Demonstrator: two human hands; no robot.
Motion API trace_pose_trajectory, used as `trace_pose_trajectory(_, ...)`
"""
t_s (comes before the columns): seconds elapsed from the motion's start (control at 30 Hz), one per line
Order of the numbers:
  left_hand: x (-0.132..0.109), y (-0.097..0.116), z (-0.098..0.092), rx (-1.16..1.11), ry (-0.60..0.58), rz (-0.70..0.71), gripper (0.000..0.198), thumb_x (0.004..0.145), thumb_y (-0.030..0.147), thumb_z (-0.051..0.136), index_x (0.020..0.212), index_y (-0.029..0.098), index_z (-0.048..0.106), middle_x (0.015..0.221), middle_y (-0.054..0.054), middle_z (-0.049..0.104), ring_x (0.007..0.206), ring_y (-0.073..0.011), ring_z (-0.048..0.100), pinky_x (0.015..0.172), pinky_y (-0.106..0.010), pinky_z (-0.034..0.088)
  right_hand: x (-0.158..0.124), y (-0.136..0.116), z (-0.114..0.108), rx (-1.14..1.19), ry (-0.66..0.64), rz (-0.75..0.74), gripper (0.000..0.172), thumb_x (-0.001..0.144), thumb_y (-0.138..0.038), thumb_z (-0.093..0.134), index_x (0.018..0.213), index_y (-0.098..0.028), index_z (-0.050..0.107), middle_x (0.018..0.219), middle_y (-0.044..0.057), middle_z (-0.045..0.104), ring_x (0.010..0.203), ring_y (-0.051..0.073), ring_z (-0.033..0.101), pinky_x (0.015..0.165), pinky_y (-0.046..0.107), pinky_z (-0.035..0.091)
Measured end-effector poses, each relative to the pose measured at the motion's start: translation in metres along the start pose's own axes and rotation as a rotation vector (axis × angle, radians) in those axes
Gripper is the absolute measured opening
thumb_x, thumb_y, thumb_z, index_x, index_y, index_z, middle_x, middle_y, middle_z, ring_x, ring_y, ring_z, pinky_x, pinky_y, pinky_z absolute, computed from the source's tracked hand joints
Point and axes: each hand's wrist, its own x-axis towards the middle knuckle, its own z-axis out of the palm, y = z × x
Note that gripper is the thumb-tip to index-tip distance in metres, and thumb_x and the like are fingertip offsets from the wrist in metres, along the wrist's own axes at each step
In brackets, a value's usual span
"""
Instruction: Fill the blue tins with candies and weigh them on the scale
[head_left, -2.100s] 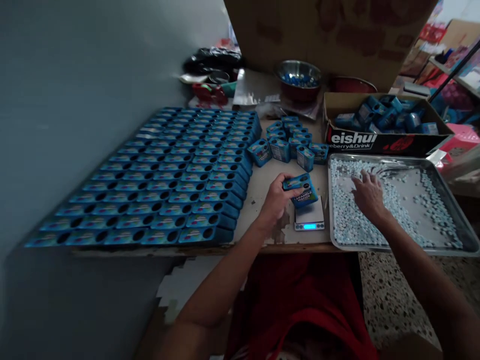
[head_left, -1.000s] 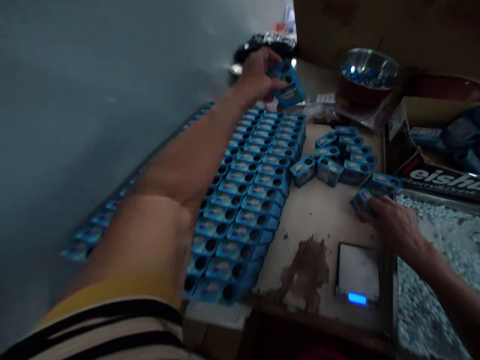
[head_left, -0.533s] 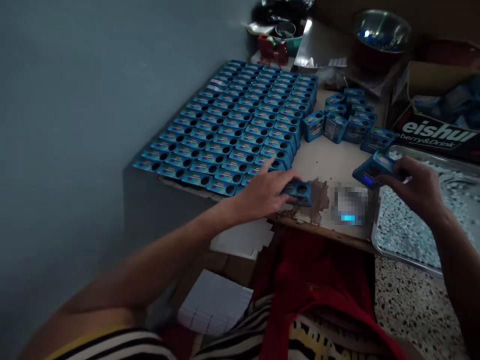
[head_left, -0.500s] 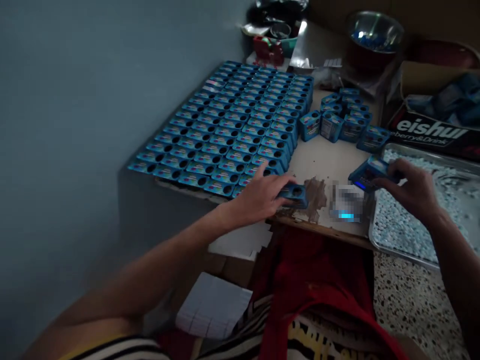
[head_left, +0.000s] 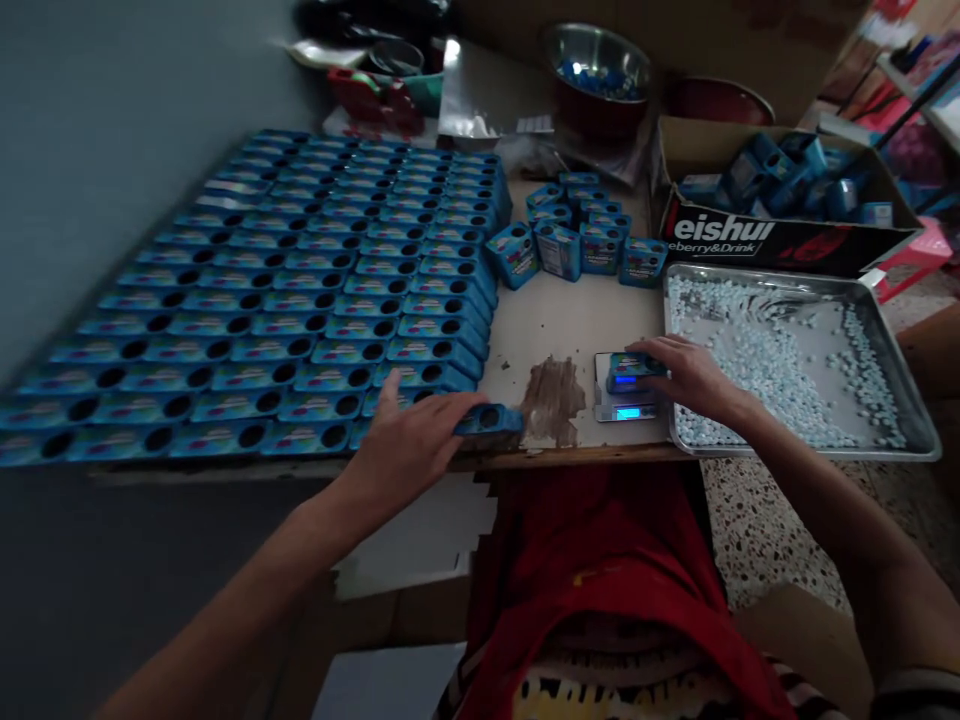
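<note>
My left hand [head_left: 416, 432] grips a small blue box [head_left: 491, 419] at the front right corner of many blue boxes [head_left: 322, 322] lined up in rows. To the right, my right hand [head_left: 679, 368] has its fingers on another blue box [head_left: 628, 367], which rests on a small scale [head_left: 626, 412] with a lit blue display. A metal tray [head_left: 919, 420] holding small white and pale blue pellets [head_left: 780, 360] stands beside the scale, partly under my right forearm.
More blue boxes [head_left: 559, 248] stand behind the scale. A black printed carton [head_left: 795, 240] full of blue packs is at the back right. A metal bowl [head_left: 600, 100] and a red tape dispenser [head_left: 375, 105] are at the back.
The view has turned to the right. My right hand has brought its blue box from beside the scale onto it. My left hand still holds its box by the rows.
</note>
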Motion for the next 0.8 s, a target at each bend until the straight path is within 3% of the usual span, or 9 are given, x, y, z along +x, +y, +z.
trace_pose_trajectory(0.13,0.001,0.000,-0.003,0.045,0.002,0.033,0.062,0.096,0.024,0.040,0.149,0.054,0.050,0.122,-0.002,0.082,0.107,-0.0337,0.080,0.125,-0.077,0.032,0.003,-0.001,-0.004,0.040,-0.008,0.008,0.059,0.093,-0.032,0.080,0.150,-0.027,0.062,0.140,0.010,0.074,0.126,0.029,0.069,0.111,0.042,0.052)
trace_pose_trajectory(0.27,0.002,0.021,-0.018,0.050,0.022,0.034,0.082,0.097,0.039,0.047,0.165,0.067,0.012,0.142,-0.005,0.074,0.127,-0.0460,0.072,0.120,-0.084,0.034,-0.024,0.040,-0.028,0.036,0.141,0.170,0.069,0.094,-0.046,0.080,0.156,-0.028,0.057,0.144,0.013,0.069,0.117,0.029,0.071,0.104,0.045,0.057)
trace_pose_trajectory(0.33,0.002,0.040,-0.027,0.028,0.078,0.003,0.082,0.098,0.043,0.051,0.165,0.068,0.011,0.147,-0.004,0.071,0.133,-0.0477,0.068,0.122,-0.082,0.034,-0.053,0.074,-0.038,-0.092,0.172,0.319,0.073,0.091,-0.049,0.081,0.156,-0.026,0.057,0.148,0.016,0.064,0.128,0.035,0.065,0.110,0.053,0.054)
trace_pose_trajectory(0.43,0.006,0.070,-0.031,-0.016,0.151,0.019,0.085,0.097,0.034,0.057,0.164,0.067,0.017,0.148,-0.001,0.070,0.136,-0.0430,0.067,0.130,-0.075,0.030,-0.102,0.115,-0.034,-0.284,-0.046,0.542,0.106,0.072,-0.060,0.094,0.162,-0.028,0.048,0.168,0.023,0.043,0.152,0.051,0.042,0.117,0.067,0.044)
trace_pose_trajectory(0.47,0.008,0.079,-0.029,-0.024,0.170,0.041,0.087,0.096,0.030,0.060,0.165,0.067,0.020,0.146,-0.001,0.071,0.137,-0.0416,0.067,0.132,-0.074,0.027,-0.115,0.122,-0.028,-0.326,-0.096,0.611,0.110,0.072,-0.064,0.093,0.164,-0.028,0.045,0.171,0.025,0.039,0.154,0.054,0.038,0.117,0.070,0.043)
trace_pose_trajectory(0.53,0.016,0.093,-0.024,-0.036,0.210,0.075,0.088,0.094,0.023,0.066,0.164,0.062,0.031,0.144,-0.002,0.073,0.138,-0.0402,0.066,0.135,-0.075,0.019,-0.134,0.125,-0.010,-0.400,-0.108,0.686,0.100,0.083,-0.069,0.081,0.165,-0.026,0.043,0.170,0.027,0.037,0.153,0.056,0.038,0.113,0.072,0.043)
trace_pose_trajectory(0.6,0.028,0.104,-0.016,-0.058,0.250,0.066,0.078,0.092,0.019,0.071,0.158,0.053,0.048,0.142,-0.005,0.074,0.138,-0.0396,0.066,0.135,-0.076,0.015,-0.139,0.116,0.008,-0.462,-0.041,0.664,0.082,0.096,-0.068,0.066,0.160,-0.021,0.047,0.162,0.029,0.046,0.146,0.053,0.046,0.109,0.069,0.046)
trace_pose_trajectory(0.7,0.050,0.117,-0.005,-0.138,0.284,-0.015,0.055,0.092,0.021,0.073,0.143,0.041,0.065,0.140,-0.006,0.074,0.139,-0.0384,0.065,0.136,-0.074,0.012,-0.125,0.103,0.024,-0.453,0.020,0.543,0.055,0.103,-0.054,0.057,0.143,-0.016,0.061,0.139,0.025,0.062,0.127,0.043,0.059,0.100,0.053,0.053)
trace_pose_trajectory(0.8,0.070,0.126,0.007,-0.265,0.314,-0.128,0.045,0.093,0.026,0.076,0.136,0.036,0.068,0.137,-0.007,0.074,0.139,-0.0374,0.063,0.135,-0.070,0.020,-0.103,0.104,0.019,-0.282,-0.017,0.409,0.033,0.102,-0.040,0.058,0.126,-0.019,0.069,0.120,0.016,0.071,0.101,0.030,0.069,0.082,0.037,0.052)
